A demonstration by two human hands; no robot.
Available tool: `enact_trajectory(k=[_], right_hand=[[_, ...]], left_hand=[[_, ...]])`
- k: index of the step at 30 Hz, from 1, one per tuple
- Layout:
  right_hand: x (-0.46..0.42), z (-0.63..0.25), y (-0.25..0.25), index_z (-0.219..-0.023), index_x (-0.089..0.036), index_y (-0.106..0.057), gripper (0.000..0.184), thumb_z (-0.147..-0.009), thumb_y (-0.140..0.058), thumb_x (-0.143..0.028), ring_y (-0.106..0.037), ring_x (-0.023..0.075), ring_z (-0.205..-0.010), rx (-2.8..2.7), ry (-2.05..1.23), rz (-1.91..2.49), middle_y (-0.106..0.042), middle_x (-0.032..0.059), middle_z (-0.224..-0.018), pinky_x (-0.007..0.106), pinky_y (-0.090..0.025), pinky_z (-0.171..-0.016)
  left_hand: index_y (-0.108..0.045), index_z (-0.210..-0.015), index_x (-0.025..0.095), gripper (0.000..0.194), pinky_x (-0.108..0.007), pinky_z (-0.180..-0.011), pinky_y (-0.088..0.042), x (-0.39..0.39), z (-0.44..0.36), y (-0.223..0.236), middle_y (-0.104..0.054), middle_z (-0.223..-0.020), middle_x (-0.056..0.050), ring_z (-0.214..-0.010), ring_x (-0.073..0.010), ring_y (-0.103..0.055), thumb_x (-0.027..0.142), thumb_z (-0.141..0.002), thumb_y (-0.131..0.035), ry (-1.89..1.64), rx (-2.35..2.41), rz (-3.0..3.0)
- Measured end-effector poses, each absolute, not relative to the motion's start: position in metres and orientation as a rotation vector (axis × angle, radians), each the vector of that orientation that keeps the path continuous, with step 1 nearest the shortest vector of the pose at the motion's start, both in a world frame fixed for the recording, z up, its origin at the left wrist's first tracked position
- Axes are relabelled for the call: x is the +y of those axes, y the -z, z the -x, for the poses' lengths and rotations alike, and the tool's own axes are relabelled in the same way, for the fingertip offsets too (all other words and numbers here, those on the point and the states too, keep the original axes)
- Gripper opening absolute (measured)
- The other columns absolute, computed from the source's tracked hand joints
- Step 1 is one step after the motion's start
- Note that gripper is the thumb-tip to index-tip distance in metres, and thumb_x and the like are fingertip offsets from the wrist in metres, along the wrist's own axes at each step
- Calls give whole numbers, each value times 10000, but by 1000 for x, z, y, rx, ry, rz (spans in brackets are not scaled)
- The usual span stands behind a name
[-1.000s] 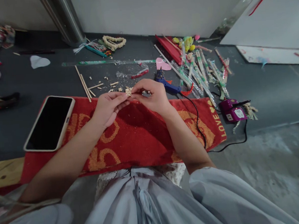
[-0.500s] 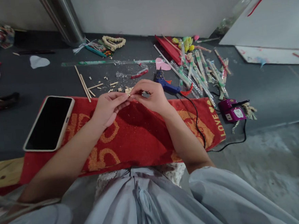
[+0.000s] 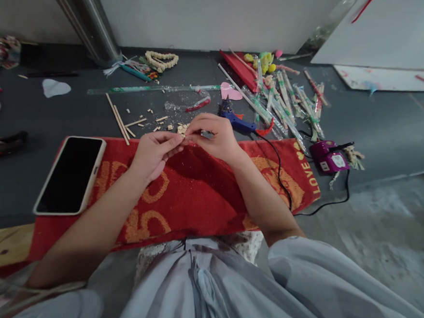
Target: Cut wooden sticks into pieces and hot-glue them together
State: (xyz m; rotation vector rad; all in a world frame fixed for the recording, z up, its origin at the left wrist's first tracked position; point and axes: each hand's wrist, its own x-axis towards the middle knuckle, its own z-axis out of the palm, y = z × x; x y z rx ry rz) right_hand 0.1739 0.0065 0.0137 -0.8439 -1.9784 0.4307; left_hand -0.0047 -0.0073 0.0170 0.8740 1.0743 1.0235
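Observation:
Above the far edge of a red towel (image 3: 207, 193), my two hands meet fingertip to fingertip. My left hand (image 3: 155, 155) pinches a small pale wooden piece (image 3: 183, 136) between thumb and forefinger. My right hand (image 3: 214, 135) is closed in a pinch at the same spot; its fingertips partly cover the piece. Just beyond the fingers lies a little heap of cut wooden bits (image 3: 182, 128), with more crumbs scattered around. Thin wooden sticks (image 3: 118, 119) rest to the left of the heap. A blue glue gun (image 3: 240, 123) lies right beside my right hand.
On the towel's left lies a phone (image 3: 70, 175). Wrapped chopsticks (image 3: 284, 100) are piled at the right, near a purple device (image 3: 328, 156) with a black cord. Red-handled pliers (image 3: 0, 144) lie far left. A bead-like heart shape (image 3: 161, 61) sits by a metal post (image 3: 92, 31).
Both hands stay almost in place, fingertips still together. The right fingers have shifted very slightly at the small piece.

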Motion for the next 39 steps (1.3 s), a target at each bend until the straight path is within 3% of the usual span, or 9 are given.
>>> enact_trajectory(k=[25,39], right_hand=[[7,-173,-12,-773,-186,-679,182,-875,-529,-173,-628,127,-781,-2013,-378,847,-691,26,-830,278,-499,-728],[6,-175,-12,-818,-195,-666,215,-926,-481,-181,-615,144,-873,-2070,-268,821,-664,29,-867,320,-489,-816]], left_hand=[[-716,-638,165,178,-279,-746,-554,-8,2,-15,-699,-658,-18,-624,-114,-647,252,-581,-860,-1072,1092,-925],[-702,-659,154,188,-347,-802,-596,-10,2,-19,-725,-714,-59,-775,-196,-730,261,-617,-851,-1031,1049,-917]])
